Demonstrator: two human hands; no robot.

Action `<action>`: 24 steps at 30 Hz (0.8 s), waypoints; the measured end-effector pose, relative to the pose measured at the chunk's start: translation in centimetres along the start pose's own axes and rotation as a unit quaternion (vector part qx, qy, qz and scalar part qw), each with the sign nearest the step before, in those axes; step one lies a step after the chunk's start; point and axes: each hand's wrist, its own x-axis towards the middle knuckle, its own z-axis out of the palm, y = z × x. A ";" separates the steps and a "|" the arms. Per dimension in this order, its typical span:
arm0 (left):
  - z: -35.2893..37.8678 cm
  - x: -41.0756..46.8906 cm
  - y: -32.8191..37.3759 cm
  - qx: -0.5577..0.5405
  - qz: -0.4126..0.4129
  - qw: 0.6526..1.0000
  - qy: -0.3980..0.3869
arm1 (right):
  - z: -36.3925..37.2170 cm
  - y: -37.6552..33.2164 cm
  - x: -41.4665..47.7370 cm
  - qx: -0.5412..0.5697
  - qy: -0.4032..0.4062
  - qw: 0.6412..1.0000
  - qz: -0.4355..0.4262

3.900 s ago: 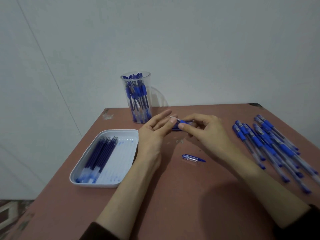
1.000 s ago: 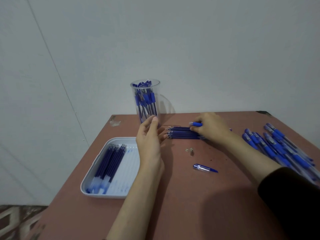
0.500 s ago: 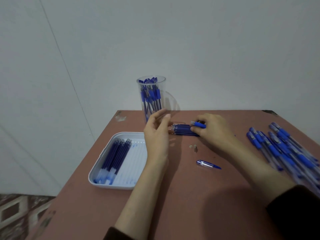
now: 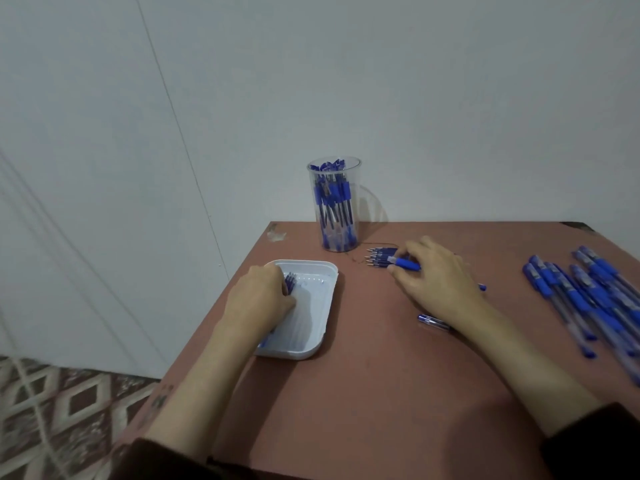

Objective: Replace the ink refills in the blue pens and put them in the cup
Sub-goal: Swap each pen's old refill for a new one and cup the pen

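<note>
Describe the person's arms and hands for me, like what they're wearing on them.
The left hand and the right hand are bare, with no gloves, and no ring or watch can be seen. The forearms are uncovered. The left sleeve and the right sleeve are a dark, brownish-black fabric and end near the elbows, at the bottom edge of the view.

Dim, cool, even light; soft shadows, motion blur at right edge.
</note>
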 end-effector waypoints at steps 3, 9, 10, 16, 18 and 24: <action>0.3 0.5 -0.2 -0.004 -0.005 1.000 -0.008 | -0.2 0.1 0.0 0.000 -0.002 1.000 0.007; -0.2 0.0 0.9 -0.008 -0.017 1.000 0.001 | -0.5 0.2 0.0 0.010 -0.004 1.000 0.013; -0.5 0.0 1.1 -0.038 -0.018 0.999 0.023 | -0.7 0.2 0.0 0.013 -0.003 1.000 0.014; -2.7 0.4 5.7 -0.563 0.013 0.826 -0.033 | -1.7 1.5 0.6 0.099 -0.030 0.994 0.026; -2.1 0.7 8.1 -0.651 0.015 0.754 -0.083 | -1.7 2.3 0.8 0.110 -0.032 0.993 0.023; 2.1 1.9 12.3 -0.783 -0.016 0.622 -0.006 | -1.9 4.6 0.5 0.105 0.020 0.993 0.041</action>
